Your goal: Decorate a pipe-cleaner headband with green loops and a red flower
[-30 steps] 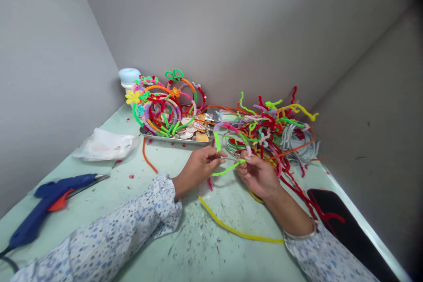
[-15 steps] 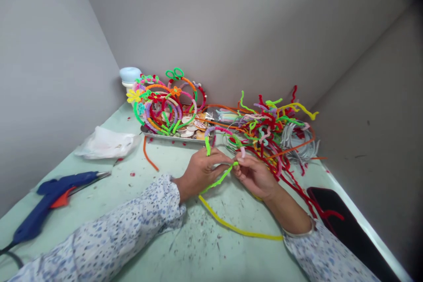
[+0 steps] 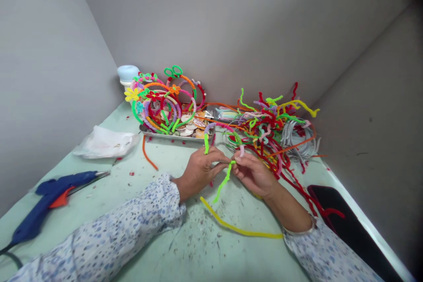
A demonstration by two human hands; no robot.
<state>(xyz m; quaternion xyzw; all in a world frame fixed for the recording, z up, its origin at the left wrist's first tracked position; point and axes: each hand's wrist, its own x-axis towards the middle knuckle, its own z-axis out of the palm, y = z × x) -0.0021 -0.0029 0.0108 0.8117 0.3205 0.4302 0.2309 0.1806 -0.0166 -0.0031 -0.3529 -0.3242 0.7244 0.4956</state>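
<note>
While the left hand (image 3: 202, 172) pinches an arched multicoloured band (image 3: 218, 125) over the middle of the bench (image 3: 198, 255), the right hand (image 3: 255, 175) grasps the upper end of a bright green pipe cleaner (image 3: 224, 185), its tail hanging down. A yellow pipe cleaner (image 3: 238, 231) lies just below. Toward the far edge, a metal tray (image 3: 175, 138) carries patterned pieces (image 3: 187, 132), any lettering too small to read. A dark phone (image 3: 353, 238) lies along the right edge, a blue glue gun (image 3: 44, 202) near the left.

1 blue glue gun (image 3: 49, 197) lies near 1 crumpled white bag (image 3: 105, 143), well apart from 1 dark phone (image 3: 352, 230).
</note>
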